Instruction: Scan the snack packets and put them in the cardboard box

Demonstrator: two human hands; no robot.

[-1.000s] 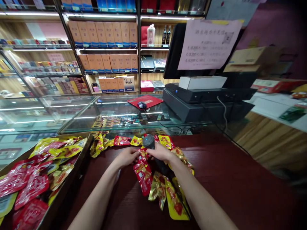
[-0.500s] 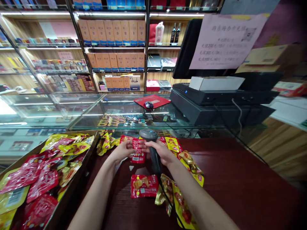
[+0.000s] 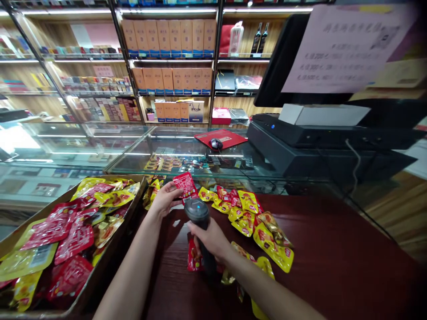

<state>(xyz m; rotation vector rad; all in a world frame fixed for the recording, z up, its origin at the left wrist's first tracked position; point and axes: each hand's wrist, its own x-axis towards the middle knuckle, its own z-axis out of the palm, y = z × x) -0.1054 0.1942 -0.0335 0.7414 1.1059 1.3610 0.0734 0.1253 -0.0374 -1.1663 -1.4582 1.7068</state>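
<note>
A red snack packet (image 3: 185, 186) is pinched in my left hand (image 3: 166, 198), raised over the back of the dark red tabletop. My right hand (image 3: 211, 238) is wrapped round the handle of a black barcode scanner (image 3: 197, 212), whose head is just below and right of that packet. Under the scanner and my right hand another red packet (image 3: 193, 258) lies partly hidden. Yellow and red packets (image 3: 248, 201) lie in a loose curve to the right. At the left stands a cardboard box (image 3: 133, 213) filled with red, yellow and gold packets.
Behind the tabletop is a glass counter (image 3: 156, 138) with a red mouse pad (image 3: 230, 138) and mouse (image 3: 216, 143). A monitor (image 3: 283, 58) and black cash drawer (image 3: 283, 151) stand back right, a cable trailing. Shelves of boxes line the wall.
My left hand has lifted the red packet up and left, turning it. The scanner in my right hand has moved down and left, away from the packet, over the lower red packet. The view has shifted.
</note>
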